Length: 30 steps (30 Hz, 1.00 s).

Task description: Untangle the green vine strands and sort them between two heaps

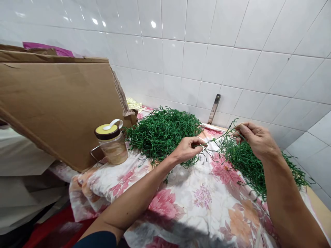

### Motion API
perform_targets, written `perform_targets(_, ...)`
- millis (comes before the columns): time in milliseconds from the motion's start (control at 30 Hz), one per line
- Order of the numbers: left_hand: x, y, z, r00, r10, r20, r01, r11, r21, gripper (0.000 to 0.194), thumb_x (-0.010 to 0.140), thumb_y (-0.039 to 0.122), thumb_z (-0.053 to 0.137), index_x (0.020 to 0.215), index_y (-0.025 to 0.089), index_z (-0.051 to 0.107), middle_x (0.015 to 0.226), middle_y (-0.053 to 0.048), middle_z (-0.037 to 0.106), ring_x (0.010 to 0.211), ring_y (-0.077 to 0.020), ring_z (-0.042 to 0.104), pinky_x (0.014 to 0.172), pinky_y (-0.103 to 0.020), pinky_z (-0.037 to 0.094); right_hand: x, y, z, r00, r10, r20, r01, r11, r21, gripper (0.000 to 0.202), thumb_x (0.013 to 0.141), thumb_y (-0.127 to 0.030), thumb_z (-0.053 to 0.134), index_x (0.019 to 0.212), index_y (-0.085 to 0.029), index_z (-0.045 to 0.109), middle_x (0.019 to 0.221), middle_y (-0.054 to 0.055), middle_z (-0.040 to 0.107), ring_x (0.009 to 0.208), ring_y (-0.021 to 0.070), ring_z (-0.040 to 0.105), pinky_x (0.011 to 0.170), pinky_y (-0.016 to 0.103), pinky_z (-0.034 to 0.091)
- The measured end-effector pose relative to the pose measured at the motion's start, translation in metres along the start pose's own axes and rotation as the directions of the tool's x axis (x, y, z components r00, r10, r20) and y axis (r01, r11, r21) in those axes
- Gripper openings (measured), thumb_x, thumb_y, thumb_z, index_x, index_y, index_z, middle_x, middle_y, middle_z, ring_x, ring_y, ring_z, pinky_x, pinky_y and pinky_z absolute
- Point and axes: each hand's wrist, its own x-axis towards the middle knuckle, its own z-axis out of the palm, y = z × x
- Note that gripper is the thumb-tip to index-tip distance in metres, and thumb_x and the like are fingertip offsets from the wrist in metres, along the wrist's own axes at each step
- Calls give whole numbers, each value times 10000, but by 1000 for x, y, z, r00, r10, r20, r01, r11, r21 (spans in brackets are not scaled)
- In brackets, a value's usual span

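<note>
Between my two hands stretches a thin green plastic-looking stem [218, 137] with small curled branches. My left hand [187, 148] pinches its lower left end, in front of a big heap of similar green stems [165, 132]. My right hand [254, 136] is closed with thumb and fingers pressed together on the upper right end. Below and behind the right hand lies a second heap of green stems [243, 160], partly hidden by the right forearm. Both hands are held above the flowered cloth [201, 196].
A clear jar [113, 150] with a brown and yellow lid stands left of the big heap. Behind it leans a large cardboard box [59, 106]. A metal strip [214, 109] rests upright against the white tiled wall [196, 58]. Pale yellow bits [133, 104] lie at the back.
</note>
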Motion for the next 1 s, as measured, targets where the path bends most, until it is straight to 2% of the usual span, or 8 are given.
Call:
perform_targets(167, -2, 1, 0, 997, 72, -30, -67, 989, 128, 238, 820, 335, 703, 929, 145, 796, 886, -59, 753, 699, -131, 585, 615, -246, 399, -1, -1, 2, 1000, -14, 20, 14, 1000, -3, 311, 911, -511, 703, 926, -200, 715, 785, 30, 669, 620, 126, 613, 548, 247, 561)
perform_targets(267, -2, -1, -1, 991, 125, -46, -111, 966, 233, 200, 825, 323, 694, 901, 161, 782, 859, -47, 738, 737, -147, 608, 657, -252, 427, -2, -2, 2, 1000, -15, 27, 15, 1000, -5, 307, 904, -515, 710, 908, -208, 721, 787, 30, 674, 628, 128, 617, 545, 248, 550)
perform_targets(400, -3, -7, -1, 972, 232, -38, -177, 827, 534, 105, 802, 218, 644, 842, 183, 734, 907, -55, 682, 807, -174, 610, 734, -278, 444, -3, -5, 3, 999, -13, 37, 14, 1000, -27, 325, 906, -525, 706, 907, -201, 730, 790, 35, 673, 617, 127, 611, 552, 258, 553)
perform_targets(467, -4, -10, -1, 979, 203, -8, -154, 768, 622, 115, 796, 184, 616, 844, 192, 719, 913, -57, 678, 805, -185, 610, 720, -285, 431, -4, -6, 4, 998, -15, 54, 17, 999, -40, 337, 913, -530, 696, 923, -195, 732, 791, 34, 673, 603, 122, 607, 563, 262, 557)
perform_targets(600, -6, -9, -2, 996, 82, 24, -81, 815, 573, 149, 817, 260, 674, 946, 208, 726, 832, -24, 703, 779, -193, 624, 687, -283, 402, -4, -6, 5, 996, -12, 86, 16, 999, -47, 346, 922, -532, 684, 938, -189, 729, 797, 37, 679, 602, 123, 614, 581, 262, 557)
perform_targets(767, -5, 0, -3, 990, 130, -45, -103, 916, 388, 221, 893, 395, 658, 874, 185, 723, 817, -7, 711, 749, -157, 607, 691, -268, 401, -4, -5, 3, 999, -14, 41, 14, 1000, 1, 329, 909, -530, 699, 908, -201, 717, 795, 30, 661, 621, 127, 606, 569, 257, 556)
perform_targets(900, -4, -1, -3, 987, 155, -46, -124, 909, 397, 144, 872, 322, 686, 916, 197, 744, 906, -27, 735, 828, -174, 637, 742, -281, 434, -4, -6, 0, 999, -14, 48, 15, 1000, -15, 342, 906, -543, 696, 918, -203, 722, 799, 34, 663, 618, 129, 604, 565, 260, 553)
perform_targets(1000, -4, -4, -4, 978, 204, -51, -160, 878, 451, 205, 847, 322, 722, 1019, 211, 742, 1022, -58, 710, 903, -194, 641, 786, -298, 471, -3, -5, 0, 998, -5, 67, 8, 999, -42, 369, 908, -564, 682, 921, -198, 723, 797, 40, 672, 610, 130, 603, 567, 266, 553)
